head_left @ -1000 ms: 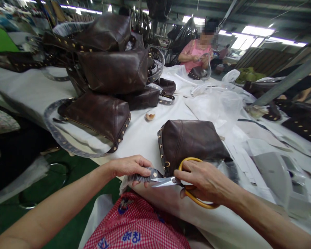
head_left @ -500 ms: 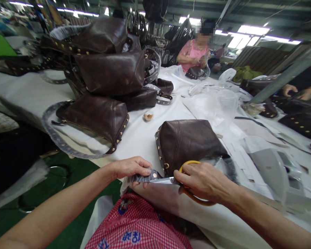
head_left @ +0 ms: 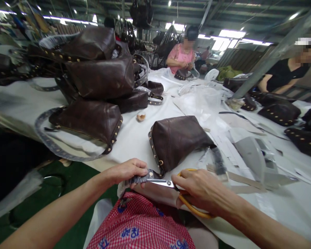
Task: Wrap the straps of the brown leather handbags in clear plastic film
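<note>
My left hand (head_left: 131, 171) is closed around a dark studded bag strap (head_left: 140, 179) with clear plastic wrapped over it. In my right hand (head_left: 197, 188) is a pair of scissors (head_left: 162, 182) with orange handles, fingers through the loops. The blades point left and lie against the strap by my left fingertips; whether they touch the plastic or the leather I cannot tell. Just beyond both hands a dark brown leather handbag (head_left: 180, 140) lies on its side, gold studs along its near left edge. The strap runs up to that bag's corner.
A heap of similar brown bags (head_left: 101, 76) rises at the back left, with one bag (head_left: 86, 122) nearer. A small brown shell-like piece (head_left: 141, 117) lies between. Clear plastic sheets (head_left: 202, 100) and a grey dispenser (head_left: 256, 162) are at right. Two people work across the white table (head_left: 129, 138).
The view has turned slightly right, showing more of the person in black. The scissors' lower handle has swung down a little. My left hand keeps its hold on the strap.
</note>
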The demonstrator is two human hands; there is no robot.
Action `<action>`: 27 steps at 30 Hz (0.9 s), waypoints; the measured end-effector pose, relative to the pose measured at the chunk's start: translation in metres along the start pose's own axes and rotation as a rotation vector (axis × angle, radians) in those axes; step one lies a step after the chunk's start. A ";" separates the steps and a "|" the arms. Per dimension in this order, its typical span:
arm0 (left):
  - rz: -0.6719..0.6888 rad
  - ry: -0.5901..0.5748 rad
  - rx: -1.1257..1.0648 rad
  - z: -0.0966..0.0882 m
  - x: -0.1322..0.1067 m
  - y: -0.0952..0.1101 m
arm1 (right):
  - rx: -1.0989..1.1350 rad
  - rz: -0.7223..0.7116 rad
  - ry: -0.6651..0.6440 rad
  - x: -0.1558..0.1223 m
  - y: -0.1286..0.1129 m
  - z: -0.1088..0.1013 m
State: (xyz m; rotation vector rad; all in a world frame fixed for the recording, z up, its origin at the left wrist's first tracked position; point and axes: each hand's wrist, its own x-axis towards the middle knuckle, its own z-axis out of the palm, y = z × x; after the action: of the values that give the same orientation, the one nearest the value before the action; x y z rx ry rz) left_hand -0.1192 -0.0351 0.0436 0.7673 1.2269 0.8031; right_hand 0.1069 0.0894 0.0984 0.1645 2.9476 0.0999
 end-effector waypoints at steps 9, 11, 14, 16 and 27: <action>0.028 0.015 0.108 0.004 -0.002 -0.004 | 0.254 0.074 -0.063 -0.001 -0.001 0.010; 0.014 -0.021 0.109 0.004 0.000 -0.004 | 0.262 0.003 -0.063 0.000 0.007 0.015; 0.004 -0.020 0.129 0.004 0.004 -0.005 | 0.219 -0.050 -0.056 0.003 0.012 0.019; 0.003 0.001 0.117 0.004 0.005 -0.008 | 0.141 -0.045 -0.035 0.004 0.007 0.019; -0.013 0.020 -0.053 0.020 -0.005 -0.018 | 0.348 0.155 0.038 -0.064 -0.011 0.022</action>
State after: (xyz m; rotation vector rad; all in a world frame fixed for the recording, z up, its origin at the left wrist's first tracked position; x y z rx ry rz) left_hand -0.0987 -0.0500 0.0342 0.7089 1.2220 0.8315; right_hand 0.1722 0.0725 0.0877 0.4434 2.9610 -0.3944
